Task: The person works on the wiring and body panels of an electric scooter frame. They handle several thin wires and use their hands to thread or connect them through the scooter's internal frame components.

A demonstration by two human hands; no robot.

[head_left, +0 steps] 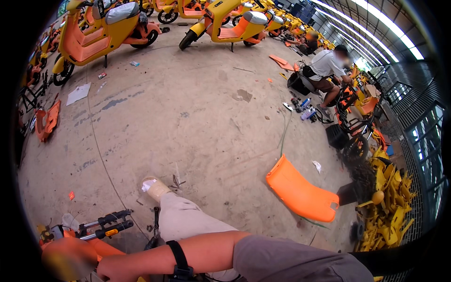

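My right arm reaches across the lower edge toward the lower left, with a black strap [177,256] round the forearm. At its end, my right hand [109,268] is low beside a blurred orange and yellow part [70,256] that I cannot make out. Its fingers are hidden, so I cannot tell whether it holds anything. Just beyond the hand lie two dark fork tubes [107,224] with silver rods and an orange reflector, next to orange body parts. A dark wrench-like tool [156,217] is on the floor by my leg. My left hand is out of view.
My beige-trousered leg [188,218] stretches forward. A curved orange scooter panel [303,190] lies on the concrete to the right, near a pile of yellow parts [387,207]. A person [326,66] sits working at a stripped scooter. Yellow scooters [230,26] stand in rows behind.
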